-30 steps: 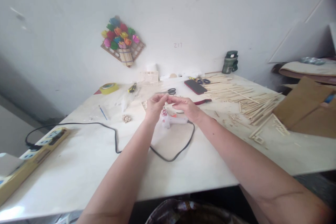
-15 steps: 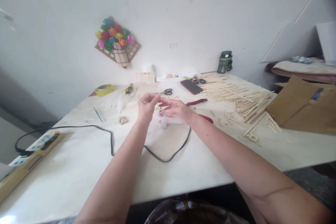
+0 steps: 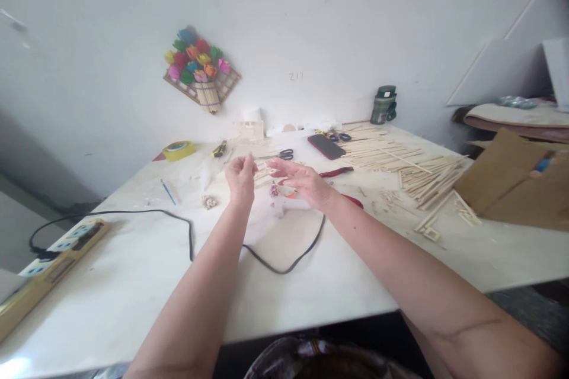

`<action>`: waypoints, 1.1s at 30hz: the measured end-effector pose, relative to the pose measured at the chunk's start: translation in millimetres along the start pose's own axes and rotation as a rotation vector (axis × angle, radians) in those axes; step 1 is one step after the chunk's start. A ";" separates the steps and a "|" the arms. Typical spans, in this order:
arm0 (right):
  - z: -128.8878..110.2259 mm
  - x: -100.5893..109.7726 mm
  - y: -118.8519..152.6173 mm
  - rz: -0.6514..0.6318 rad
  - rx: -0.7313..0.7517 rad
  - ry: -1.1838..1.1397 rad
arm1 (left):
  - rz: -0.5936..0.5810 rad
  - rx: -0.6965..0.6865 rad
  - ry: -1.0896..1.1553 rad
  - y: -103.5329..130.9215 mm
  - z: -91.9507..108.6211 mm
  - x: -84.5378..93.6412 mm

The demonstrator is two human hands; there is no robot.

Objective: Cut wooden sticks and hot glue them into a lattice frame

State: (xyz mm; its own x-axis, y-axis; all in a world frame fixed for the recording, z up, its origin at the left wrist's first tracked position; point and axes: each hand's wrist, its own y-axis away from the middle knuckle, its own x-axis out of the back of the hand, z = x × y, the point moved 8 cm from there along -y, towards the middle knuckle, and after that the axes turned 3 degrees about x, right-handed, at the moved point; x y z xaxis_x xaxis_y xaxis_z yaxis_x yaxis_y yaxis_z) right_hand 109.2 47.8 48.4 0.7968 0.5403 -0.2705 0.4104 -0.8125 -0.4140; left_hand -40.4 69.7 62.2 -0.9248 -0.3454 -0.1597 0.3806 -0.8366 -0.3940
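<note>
Pale, flat tabletop (image 3: 311, 290), with a white plastic glue gun (image 3: 291, 205) as landmark. Brown cardboard box (image 3: 511, 180) well to its right; loose spread of thin, pale wooden sticks (image 3: 422, 174) between box and gun, reaching toward the wall

Right hand (image 3: 306, 183) over the gun's right part and far edge, clearly the nearer hand to it. Fingers long and partly spread, pointing left across the view; no firm hold visible, cannot tell if a tiny piece touches the tips

Left hand (image 3: 240, 180) off the gun's left end, raised. Thumb and forefinger drawn together in a near-closed pinch; whether something small sits in it, cannot tell

Gun's long axis runs roughly left to right, partly covered by the right hand. Black cord (image 3: 284, 273) loops on its near side

Red-handled pliers (image 3: 336, 172) beyond and right of gun; black-handled scissors (image 3: 287, 154) farther beyond

Small pale frame of wooden strips (image 3: 265, 172) just beyond the gun's left end, in the gap between the hands. Its long axis looks slanted, far end toward the right fingertips; near end lies close by the left fingers, contact unclear
</note>
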 end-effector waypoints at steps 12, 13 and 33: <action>2.0 16.0 -1.4 0.133 -0.004 -0.046 | -0.352 0.176 -0.050 12.2 -14.1 -31.9; 2.0 17.5 -1.4 0.142 -0.001 -0.037 | -0.356 0.167 -0.065 12.5 -13.4 -32.3; 3.4 24.3 -1.4 0.166 -0.017 0.015 | -0.273 0.082 -0.067 9.9 -14.7 -30.2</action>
State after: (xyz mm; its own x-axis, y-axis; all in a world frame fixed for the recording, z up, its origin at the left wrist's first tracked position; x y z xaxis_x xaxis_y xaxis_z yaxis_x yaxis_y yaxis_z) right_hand 126.4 62.8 39.4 0.8606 0.3953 -0.3212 0.2799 -0.8939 -0.3500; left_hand -8.7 78.1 49.8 -0.9917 -0.1283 0.0033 0.1195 -0.9329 -0.3396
